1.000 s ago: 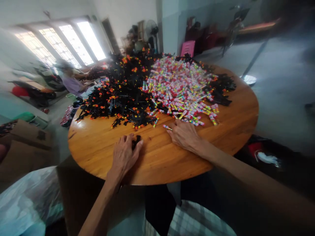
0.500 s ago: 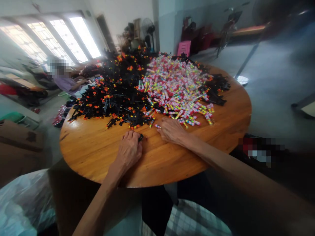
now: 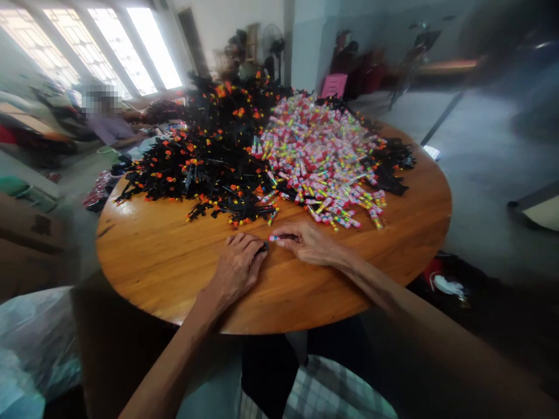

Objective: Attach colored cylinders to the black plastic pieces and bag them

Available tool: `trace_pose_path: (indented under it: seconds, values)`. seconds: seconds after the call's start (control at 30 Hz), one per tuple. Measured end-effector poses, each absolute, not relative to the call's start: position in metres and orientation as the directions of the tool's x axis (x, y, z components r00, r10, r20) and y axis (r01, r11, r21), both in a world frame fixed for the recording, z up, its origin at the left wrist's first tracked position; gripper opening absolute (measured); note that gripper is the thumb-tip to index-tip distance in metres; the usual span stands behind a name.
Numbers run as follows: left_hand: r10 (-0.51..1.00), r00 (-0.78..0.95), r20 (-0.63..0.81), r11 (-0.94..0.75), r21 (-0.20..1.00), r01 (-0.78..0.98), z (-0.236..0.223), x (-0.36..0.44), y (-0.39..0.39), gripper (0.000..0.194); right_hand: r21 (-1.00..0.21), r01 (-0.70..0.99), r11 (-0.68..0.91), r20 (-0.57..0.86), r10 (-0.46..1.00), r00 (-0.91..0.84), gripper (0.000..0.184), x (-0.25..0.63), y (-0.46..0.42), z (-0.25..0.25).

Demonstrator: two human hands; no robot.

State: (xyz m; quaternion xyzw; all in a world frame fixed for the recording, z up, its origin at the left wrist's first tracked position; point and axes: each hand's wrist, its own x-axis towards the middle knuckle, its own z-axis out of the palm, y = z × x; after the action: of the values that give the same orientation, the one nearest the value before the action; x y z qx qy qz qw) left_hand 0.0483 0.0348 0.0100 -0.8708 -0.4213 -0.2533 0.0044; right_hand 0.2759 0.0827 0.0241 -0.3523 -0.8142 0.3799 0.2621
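Note:
My left hand rests on the round wooden table, fingers curled over a small black piece. My right hand lies just to its right and pinches a small colourful tube whose tip points at the left hand. The two hands almost touch. Behind them spreads a large heap of black plastic pieces with orange and yellow bits. To its right is a heap of pink and multicoloured tubes.
A person sits at the far left beyond the table. Cardboard boxes stand at the left, a translucent plastic bag at the lower left. A pink stool, a fan and clutter line the back wall.
My right hand has drawn back from the tube heap with one tube and moved toward my left hand. My left hand stays closed on the black piece.

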Motion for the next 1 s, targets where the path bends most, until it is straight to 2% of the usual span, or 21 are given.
trace_pose_path:
  seconds: [0.4,0.7,1.0]
  values:
    - [0.715,0.549,0.433,-0.673,0.214,0.708,0.013,0.045,0.034,0.018,-0.877,0.299,0.376,0.111,0.764,-0.636,0.027,0.276,0.078,0.023]
    - [0.714,0.597,0.365,-0.700,0.353,0.621,0.013,0.039,0.032,0.021,-0.905,0.252,0.343,0.055,0.682,-0.729,0.023,0.283,0.076,0.032]
    - [0.630,0.640,0.439,-0.776,0.328,0.539,0.004,0.035,0.036,0.025,-0.879,0.253,0.404,0.077,0.644,-0.761,0.024,0.281,0.076,0.024]
